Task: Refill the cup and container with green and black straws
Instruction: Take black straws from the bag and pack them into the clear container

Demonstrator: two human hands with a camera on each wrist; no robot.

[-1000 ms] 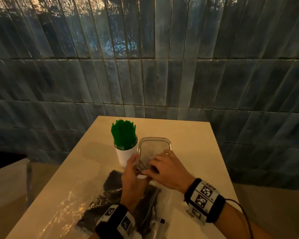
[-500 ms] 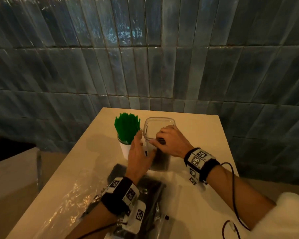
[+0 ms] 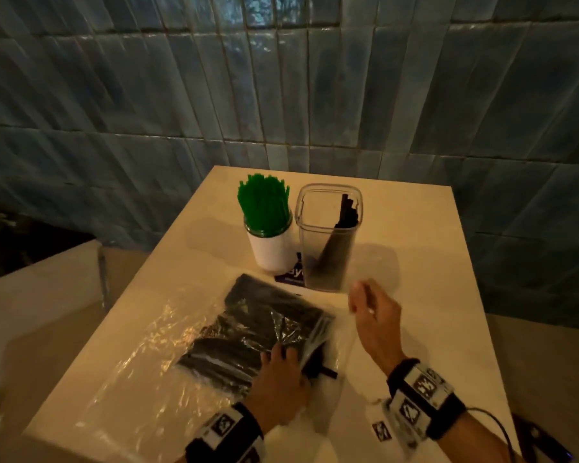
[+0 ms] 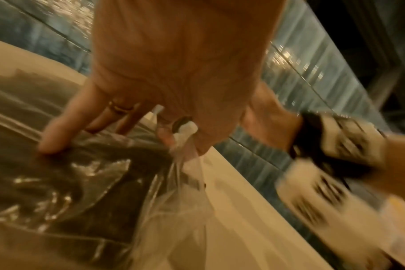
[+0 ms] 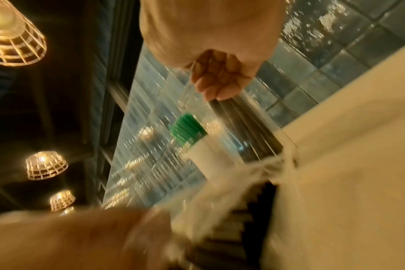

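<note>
The desk (image 3: 415, 262) stands against a blue tiled wall (image 3: 281, 95). At its 12 o'clock area a white cup (image 3: 273, 250) packed with green straws (image 3: 264, 205) stands upright. Touching or just beside it, at its 3 o'clock, stands a clear container (image 3: 328, 208) holding a few black straws (image 3: 340, 235) that lean toward its far right corner. A dark label (image 3: 290, 275) lies at the bases of both; its white lettering is partly covered and cannot be read.

At 6 o'clock from the container lies a clear plastic bag (image 3: 168, 355) of black straws, crumpled and reflective. The left hand (image 3: 279, 379) pinches the bag film at its opening between thumb and fingers, with the other fingers pressing on the bag. The right hand (image 3: 375, 315) hovers near the container's base, motion-blurred; its fingers are curled in the wrist view, and whether they hold anything cannot be told. Both wrists carry bands with printed square markers (image 3: 425, 385). Wire-caged ceiling lamps (image 5: 14, 36) appear in the right wrist view.
</note>
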